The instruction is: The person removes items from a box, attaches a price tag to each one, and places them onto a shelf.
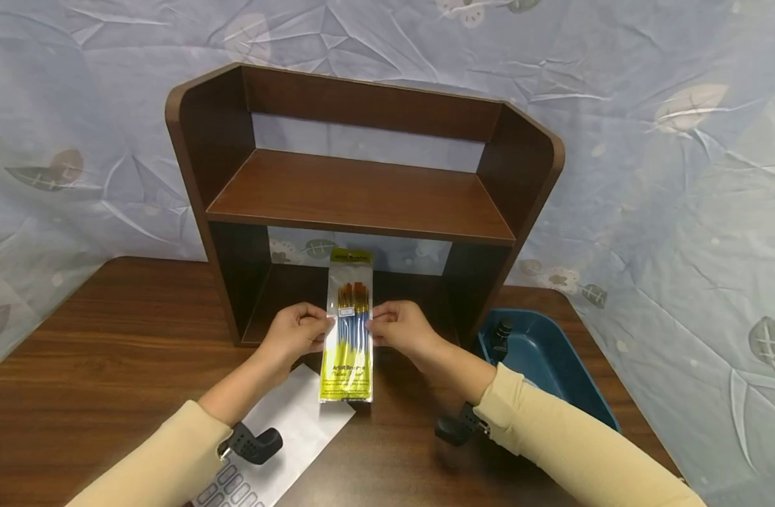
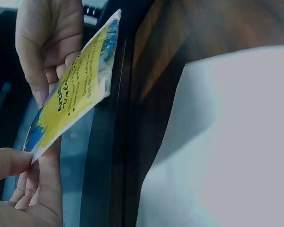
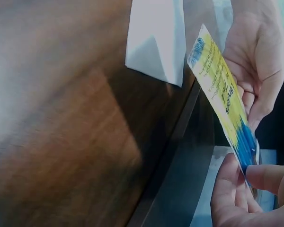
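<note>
A clear packet of artist brushes (image 1: 349, 338) with a yellow lower panel is held upright before the shelf's lower opening. Blue handles and brown bristles show through the plastic. My left hand (image 1: 296, 329) pinches its left edge between thumb and fingers. On the opposite edge, my right hand (image 1: 405, 327) pinches it at about the same height. The left wrist view shows the yellow printed face of the packet (image 2: 78, 87) slanting between both hands. From the right wrist, the packet (image 3: 222, 90) appears edge-on, with the right thumb (image 3: 262, 176) pressed against it.
A brown two-tier wooden shelf (image 1: 362, 197) stands at the back of the wooden table (image 1: 108, 338). White paper (image 1: 299, 429) printed with rounded outlines lies under the left forearm. Right of the shelf sits a blue tray (image 1: 552, 359) with a small black bottle (image 1: 501, 338) in it.
</note>
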Tool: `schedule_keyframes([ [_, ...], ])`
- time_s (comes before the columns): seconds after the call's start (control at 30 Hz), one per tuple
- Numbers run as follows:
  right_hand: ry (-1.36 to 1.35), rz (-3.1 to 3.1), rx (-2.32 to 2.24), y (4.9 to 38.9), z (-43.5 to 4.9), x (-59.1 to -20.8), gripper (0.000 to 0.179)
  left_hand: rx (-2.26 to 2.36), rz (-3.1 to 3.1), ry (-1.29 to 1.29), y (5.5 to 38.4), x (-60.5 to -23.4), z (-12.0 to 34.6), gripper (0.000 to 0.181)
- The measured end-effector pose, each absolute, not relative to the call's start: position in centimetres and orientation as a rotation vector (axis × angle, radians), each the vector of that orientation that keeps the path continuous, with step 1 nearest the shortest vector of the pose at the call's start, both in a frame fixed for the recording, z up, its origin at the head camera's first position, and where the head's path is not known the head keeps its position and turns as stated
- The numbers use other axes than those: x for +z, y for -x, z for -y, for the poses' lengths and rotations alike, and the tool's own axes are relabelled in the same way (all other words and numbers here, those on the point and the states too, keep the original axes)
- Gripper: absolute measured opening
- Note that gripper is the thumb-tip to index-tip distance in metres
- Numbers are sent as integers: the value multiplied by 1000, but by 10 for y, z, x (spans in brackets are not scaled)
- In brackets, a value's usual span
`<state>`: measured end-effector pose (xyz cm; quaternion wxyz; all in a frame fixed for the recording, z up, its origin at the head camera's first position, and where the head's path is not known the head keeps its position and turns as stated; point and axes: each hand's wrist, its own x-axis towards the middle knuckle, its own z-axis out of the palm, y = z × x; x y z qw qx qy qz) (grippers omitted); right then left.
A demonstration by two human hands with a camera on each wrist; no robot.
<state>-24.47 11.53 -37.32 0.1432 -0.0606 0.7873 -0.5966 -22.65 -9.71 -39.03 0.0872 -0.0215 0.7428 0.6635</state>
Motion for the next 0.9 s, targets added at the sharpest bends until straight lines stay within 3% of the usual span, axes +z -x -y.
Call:
schedule_keyframes([
  [0.9,46,-2538,-1770,300,-51,-410,24,1864,-2506,173,290,-410,121,20],
])
